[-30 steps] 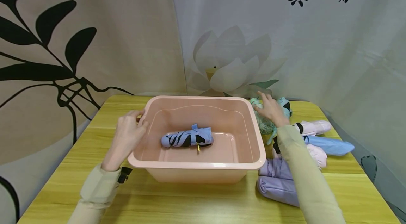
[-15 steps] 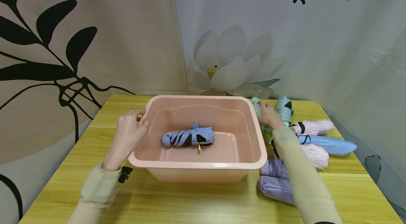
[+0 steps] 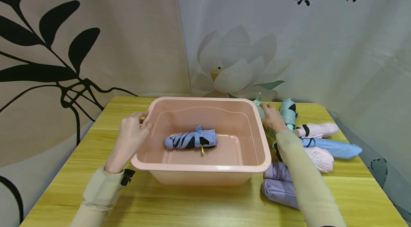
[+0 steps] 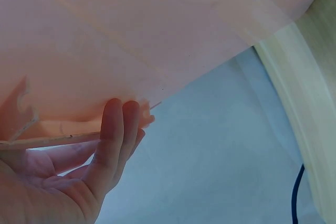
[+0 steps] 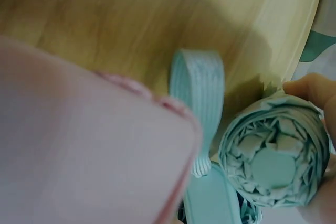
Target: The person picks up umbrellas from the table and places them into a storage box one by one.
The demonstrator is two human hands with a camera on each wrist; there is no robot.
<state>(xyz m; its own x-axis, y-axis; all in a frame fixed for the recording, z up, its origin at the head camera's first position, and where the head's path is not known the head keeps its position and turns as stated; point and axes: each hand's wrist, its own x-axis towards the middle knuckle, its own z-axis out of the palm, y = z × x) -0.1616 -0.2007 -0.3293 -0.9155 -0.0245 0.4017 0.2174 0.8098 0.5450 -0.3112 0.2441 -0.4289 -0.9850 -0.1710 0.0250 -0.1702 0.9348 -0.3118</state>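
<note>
A pink plastic basin [image 3: 205, 168] stands on the table, with a blue folded umbrella [image 3: 191, 139] with black markings lying inside it. My left hand [image 3: 131, 137] grips the basin's left rim; in the left wrist view its fingers [image 4: 111, 129] curl up round the edge from below. Behind the basin's right side, my right hand [image 3: 273, 118] holds a mint-green folded umbrella [image 5: 273, 166], whose rolled end faces the right wrist camera. The hand covers much of that umbrella in the head view. A ribbed mint strap [image 5: 202, 90] loops up beside it.
Right of my right hand lies another mint umbrella [image 3: 288, 112] with a black patch. Nearer are a pale pink umbrella [image 3: 318, 129], a light blue one [image 3: 334, 147], another pale pink one [image 3: 321, 158] and purple ones [image 3: 279, 193], partly behind my forearm. A printed curtain [image 3: 144, 41] hangs behind the table.
My right hand has come down from above the mint-green umbrella and closed round it, then stayed nearly still. The left hand keeps its hold on the basin rim.
</note>
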